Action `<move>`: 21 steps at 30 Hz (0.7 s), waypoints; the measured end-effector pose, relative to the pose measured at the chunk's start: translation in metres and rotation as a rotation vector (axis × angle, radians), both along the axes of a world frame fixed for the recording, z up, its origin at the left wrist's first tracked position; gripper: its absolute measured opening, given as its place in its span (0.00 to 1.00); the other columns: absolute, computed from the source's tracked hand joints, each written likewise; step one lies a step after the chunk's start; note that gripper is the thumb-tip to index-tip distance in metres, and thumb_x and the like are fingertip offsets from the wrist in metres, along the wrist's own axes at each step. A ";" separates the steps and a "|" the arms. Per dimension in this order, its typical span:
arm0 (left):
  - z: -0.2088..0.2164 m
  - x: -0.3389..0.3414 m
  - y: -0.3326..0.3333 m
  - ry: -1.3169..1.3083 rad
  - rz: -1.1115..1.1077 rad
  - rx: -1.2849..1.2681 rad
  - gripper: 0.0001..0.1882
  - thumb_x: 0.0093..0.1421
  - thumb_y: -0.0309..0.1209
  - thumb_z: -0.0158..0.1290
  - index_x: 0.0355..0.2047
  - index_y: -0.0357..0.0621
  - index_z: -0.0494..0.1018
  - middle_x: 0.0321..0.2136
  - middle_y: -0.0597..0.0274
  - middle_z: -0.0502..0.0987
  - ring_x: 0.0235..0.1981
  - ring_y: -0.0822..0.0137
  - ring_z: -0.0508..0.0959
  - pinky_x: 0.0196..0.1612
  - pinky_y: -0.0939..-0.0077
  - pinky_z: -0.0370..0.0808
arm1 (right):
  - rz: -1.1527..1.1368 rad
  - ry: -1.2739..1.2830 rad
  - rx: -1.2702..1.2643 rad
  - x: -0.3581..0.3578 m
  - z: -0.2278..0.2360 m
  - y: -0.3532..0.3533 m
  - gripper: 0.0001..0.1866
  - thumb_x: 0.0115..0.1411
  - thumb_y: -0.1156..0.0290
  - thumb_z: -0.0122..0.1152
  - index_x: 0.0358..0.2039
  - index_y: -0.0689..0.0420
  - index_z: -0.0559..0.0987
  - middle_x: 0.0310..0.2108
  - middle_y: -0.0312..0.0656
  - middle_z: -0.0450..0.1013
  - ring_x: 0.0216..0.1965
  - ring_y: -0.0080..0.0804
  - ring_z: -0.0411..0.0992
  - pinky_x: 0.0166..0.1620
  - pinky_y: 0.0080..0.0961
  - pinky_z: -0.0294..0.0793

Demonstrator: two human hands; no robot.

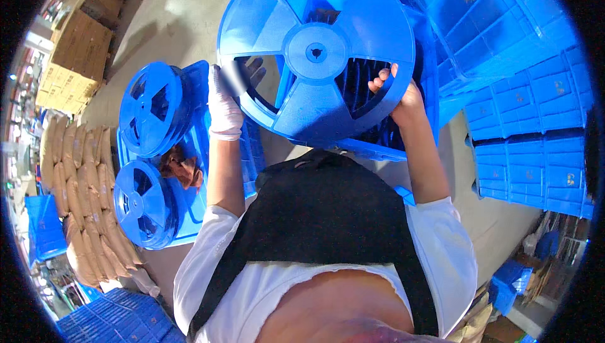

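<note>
A large round blue plastic reel (310, 106), with a central hub and wedge-shaped openings, is held up in front of me between both hands. My left hand (225, 103), in a white glove, grips its left rim; a glossy reflection blurs part of the fingers. My right hand (408, 100) is bare and curls round the right rim, its fingertips showing through the opening there. Behind and below the reel stands a blue crate (431, 106). Dark edges of things stacked inside it show through the reel's openings, but most are hidden.
To my left, two stacks of blue reels (144, 106) and a crumpled brown cloth (183, 166) rest on a blue crate surface (194, 201). Beyond are brown sacks (88, 185) and cardboard boxes (79, 50). Stacked blue crates (523, 110) rise at the right.
</note>
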State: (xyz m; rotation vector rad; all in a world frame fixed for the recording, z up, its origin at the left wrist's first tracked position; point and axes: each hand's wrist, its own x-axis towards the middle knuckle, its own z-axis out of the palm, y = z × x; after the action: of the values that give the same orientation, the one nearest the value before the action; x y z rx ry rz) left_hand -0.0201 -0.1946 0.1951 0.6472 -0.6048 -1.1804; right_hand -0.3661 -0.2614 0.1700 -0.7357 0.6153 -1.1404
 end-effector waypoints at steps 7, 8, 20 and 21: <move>-0.020 -0.001 -0.009 0.084 -0.007 0.029 0.31 0.68 0.50 0.40 0.59 0.37 0.65 0.56 0.45 0.70 0.54 0.43 0.72 0.59 0.40 0.67 | -0.020 0.070 -0.007 0.004 0.010 0.007 0.15 0.65 0.56 0.56 0.39 0.56 0.74 0.32 0.42 0.74 0.32 0.35 0.76 0.40 0.36 0.80; -0.018 -0.003 -0.010 0.129 -0.038 0.040 0.31 0.68 0.50 0.40 0.59 0.36 0.65 0.57 0.45 0.69 0.55 0.44 0.72 0.59 0.41 0.67 | -0.015 0.086 0.015 0.005 0.014 0.007 0.16 0.65 0.56 0.56 0.40 0.56 0.74 0.31 0.41 0.74 0.31 0.34 0.76 0.37 0.33 0.79; -0.072 -0.051 -0.043 -0.427 -0.105 0.077 0.28 0.71 0.43 0.38 0.65 0.39 0.57 0.60 0.53 0.66 0.60 0.61 0.67 0.63 0.67 0.61 | -0.500 0.122 -0.151 -0.099 0.047 0.026 0.13 0.59 0.58 0.59 0.31 0.53 0.71 0.23 0.37 0.66 0.20 0.28 0.63 0.22 0.25 0.63; -0.081 -0.056 -0.040 -0.626 -0.043 0.055 0.23 0.70 0.36 0.42 0.62 0.37 0.63 0.56 0.52 0.71 0.58 0.61 0.70 0.61 0.70 0.64 | -0.590 0.044 -0.193 -0.113 0.050 0.033 0.11 0.59 0.60 0.58 0.29 0.53 0.71 0.22 0.37 0.65 0.19 0.28 0.63 0.22 0.24 0.63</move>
State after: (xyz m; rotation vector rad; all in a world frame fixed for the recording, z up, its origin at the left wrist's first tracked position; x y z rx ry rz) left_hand -0.0765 -0.2351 0.1141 1.0677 -1.1165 -1.0299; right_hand -0.4792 -0.2282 0.2199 -0.7667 0.7950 -1.7486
